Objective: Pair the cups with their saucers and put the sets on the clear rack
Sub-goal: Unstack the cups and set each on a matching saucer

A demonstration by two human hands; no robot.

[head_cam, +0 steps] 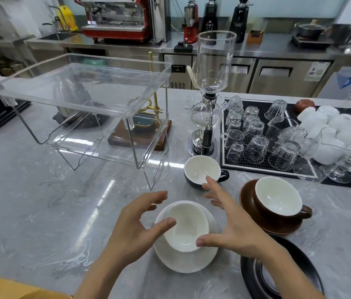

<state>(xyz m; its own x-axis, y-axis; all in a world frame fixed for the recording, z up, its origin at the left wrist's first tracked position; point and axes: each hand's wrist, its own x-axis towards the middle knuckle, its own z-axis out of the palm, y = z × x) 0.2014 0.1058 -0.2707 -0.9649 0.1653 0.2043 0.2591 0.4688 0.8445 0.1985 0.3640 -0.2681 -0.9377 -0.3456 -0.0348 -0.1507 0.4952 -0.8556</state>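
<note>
White cup [186,226] on white saucer [183,258]; both hands' fingers [161,228] spread, gripping nothing; three cups, three saucers.

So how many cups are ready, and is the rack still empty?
Two are paired: the brown cup sits on its brown saucer, and the white cup on its white saucer, between both open hands. The dark blue cup still needs the black saucer. The clear plastic rack holds nothing yet.

White cup [184,226] on white saucer [183,258], 2 spread hands beside it, left hand [136,228], right hand [232,225], brown cup [278,200] on brown saucer [249,196], empty clear rack [84,91] behind
</note>
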